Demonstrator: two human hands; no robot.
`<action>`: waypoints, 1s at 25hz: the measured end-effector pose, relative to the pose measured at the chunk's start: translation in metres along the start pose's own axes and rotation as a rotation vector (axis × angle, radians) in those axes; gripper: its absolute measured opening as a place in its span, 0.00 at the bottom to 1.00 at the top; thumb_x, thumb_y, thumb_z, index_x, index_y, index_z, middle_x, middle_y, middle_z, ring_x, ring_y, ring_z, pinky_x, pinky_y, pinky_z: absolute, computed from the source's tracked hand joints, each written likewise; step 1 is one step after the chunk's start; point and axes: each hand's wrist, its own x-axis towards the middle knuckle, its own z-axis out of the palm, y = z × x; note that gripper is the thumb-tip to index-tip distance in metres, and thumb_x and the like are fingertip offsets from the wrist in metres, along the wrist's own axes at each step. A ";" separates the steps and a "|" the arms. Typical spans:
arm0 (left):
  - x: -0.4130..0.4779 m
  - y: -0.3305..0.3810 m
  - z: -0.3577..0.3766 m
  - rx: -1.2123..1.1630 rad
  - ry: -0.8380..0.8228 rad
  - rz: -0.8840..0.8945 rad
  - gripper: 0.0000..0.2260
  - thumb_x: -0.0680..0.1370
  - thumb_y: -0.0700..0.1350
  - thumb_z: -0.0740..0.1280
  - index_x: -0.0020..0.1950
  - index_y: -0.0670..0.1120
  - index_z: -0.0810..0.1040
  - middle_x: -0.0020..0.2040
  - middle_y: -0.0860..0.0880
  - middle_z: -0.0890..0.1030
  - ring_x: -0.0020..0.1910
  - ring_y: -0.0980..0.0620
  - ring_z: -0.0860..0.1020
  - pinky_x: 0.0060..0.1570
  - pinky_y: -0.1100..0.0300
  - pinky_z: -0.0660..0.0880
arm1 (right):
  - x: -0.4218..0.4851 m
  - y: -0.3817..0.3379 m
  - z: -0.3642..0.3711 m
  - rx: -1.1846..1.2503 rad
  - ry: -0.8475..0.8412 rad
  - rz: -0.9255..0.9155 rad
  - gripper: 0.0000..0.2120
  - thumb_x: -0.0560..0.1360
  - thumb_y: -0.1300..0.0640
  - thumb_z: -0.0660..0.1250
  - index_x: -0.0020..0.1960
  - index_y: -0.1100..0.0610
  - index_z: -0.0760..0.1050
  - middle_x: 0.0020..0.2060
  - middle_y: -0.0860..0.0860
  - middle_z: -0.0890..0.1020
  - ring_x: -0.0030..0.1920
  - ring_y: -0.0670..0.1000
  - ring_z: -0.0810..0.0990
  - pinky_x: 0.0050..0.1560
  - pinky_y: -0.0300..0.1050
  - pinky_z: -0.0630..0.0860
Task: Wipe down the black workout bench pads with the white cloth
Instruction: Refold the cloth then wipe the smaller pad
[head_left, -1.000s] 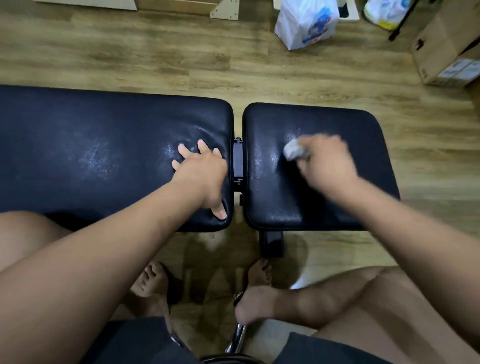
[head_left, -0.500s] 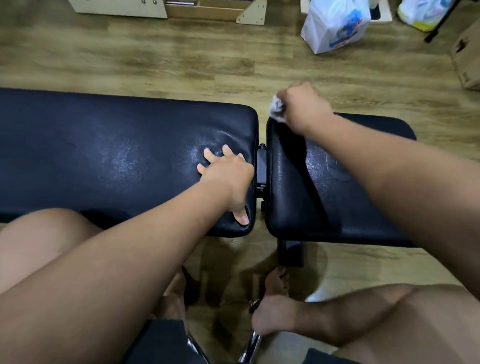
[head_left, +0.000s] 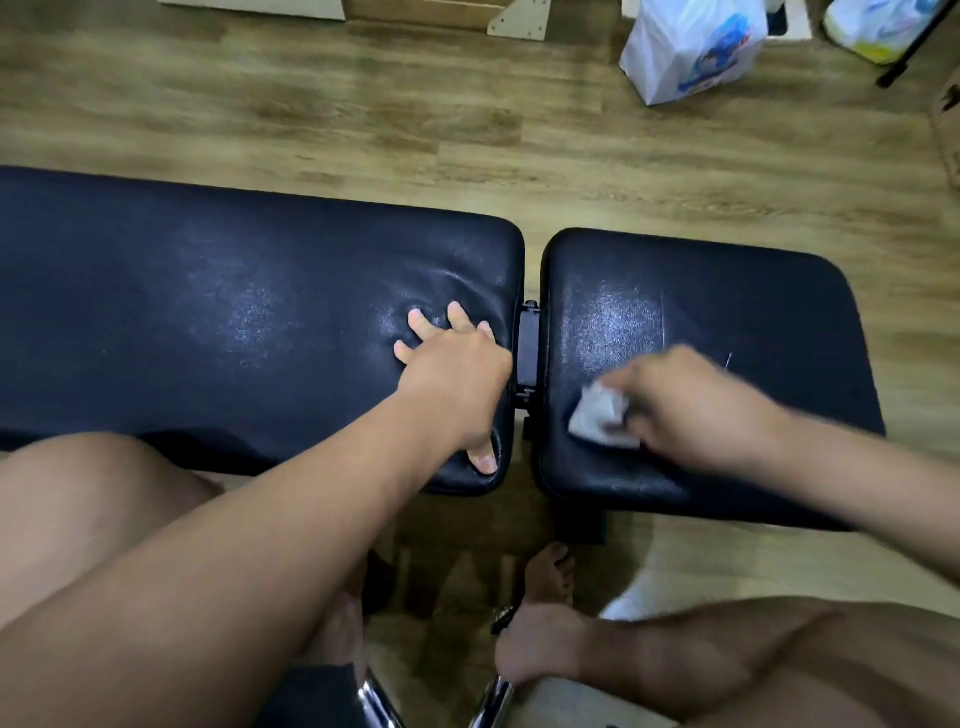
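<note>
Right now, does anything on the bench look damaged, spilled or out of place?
Nothing spilled or askew. The small pad has a short thin mark just beyond the right hand holding the cloth, possibly a scratch; too small to tell.

white plastic bag (head_left: 691, 47), wood floor (head_left: 363, 130), chrome chair legs (head_left: 488, 701)

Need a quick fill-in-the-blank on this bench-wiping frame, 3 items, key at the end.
1. The right hand grips a crumpled cloth coloured ____.
2. The cloth touches the short pad; the long pad is pressed by the ____.
3. The plastic bag stands on the ____, beyond both pads.
Missing: white; left hand; floor.
</note>
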 end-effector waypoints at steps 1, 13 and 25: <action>-0.002 0.001 -0.003 0.002 0.001 0.007 0.64 0.56 0.59 0.83 0.79 0.38 0.48 0.78 0.32 0.47 0.72 0.20 0.50 0.65 0.30 0.66 | 0.030 0.019 -0.013 -0.050 0.059 0.049 0.12 0.69 0.42 0.62 0.42 0.51 0.75 0.40 0.54 0.82 0.43 0.59 0.81 0.44 0.49 0.78; -0.001 -0.003 0.004 -0.016 0.044 0.015 0.66 0.56 0.61 0.82 0.79 0.37 0.46 0.78 0.31 0.45 0.71 0.19 0.51 0.66 0.31 0.65 | -0.054 -0.001 0.014 -0.112 -0.090 0.016 0.11 0.62 0.59 0.68 0.43 0.49 0.77 0.37 0.49 0.81 0.40 0.56 0.81 0.37 0.45 0.75; -0.002 -0.007 0.010 -0.027 0.071 0.033 0.66 0.58 0.64 0.80 0.80 0.41 0.42 0.79 0.34 0.43 0.73 0.22 0.50 0.67 0.34 0.64 | 0.037 0.055 -0.025 -0.220 0.308 0.241 0.09 0.69 0.63 0.65 0.42 0.49 0.77 0.40 0.55 0.77 0.47 0.62 0.79 0.42 0.50 0.72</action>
